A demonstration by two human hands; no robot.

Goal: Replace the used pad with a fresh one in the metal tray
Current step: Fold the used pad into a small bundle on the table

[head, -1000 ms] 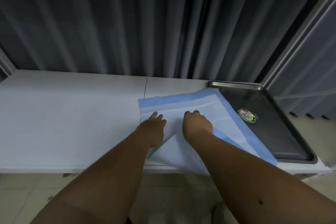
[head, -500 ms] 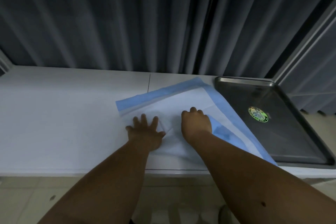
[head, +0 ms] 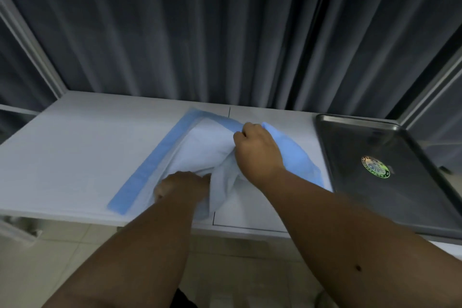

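A blue-edged white pad (head: 200,147) lies half unfolded on the white table (head: 75,157), in the middle of the frame. Its long blue border runs diagonally from the upper centre down to the lower left, ending close to the table's near edge. The right hand (head: 257,150) is curled tight on the pad's far blue edge, gripping a fold and lifting it off the surface, so that the blue backing bulges out to the right of the wrist. The left hand (head: 182,185) sits lower, at the pad's near side, with its fingers bent into the white sheet; it appears to clutch the material, though motion blur hides the fingertips.

The metal tray (head: 350,125) lies at the right of the frame, flat on the table, its left rim just beside the raised blue fold but apart from it. A round green sticker (head: 375,167) shows on its dark floor. The tray's near right corner runs out of the frame.

Left of the pad the tabletop stretches bare to the left edge. Dark pleated curtains (head: 200,32) hang along the table's far edge.
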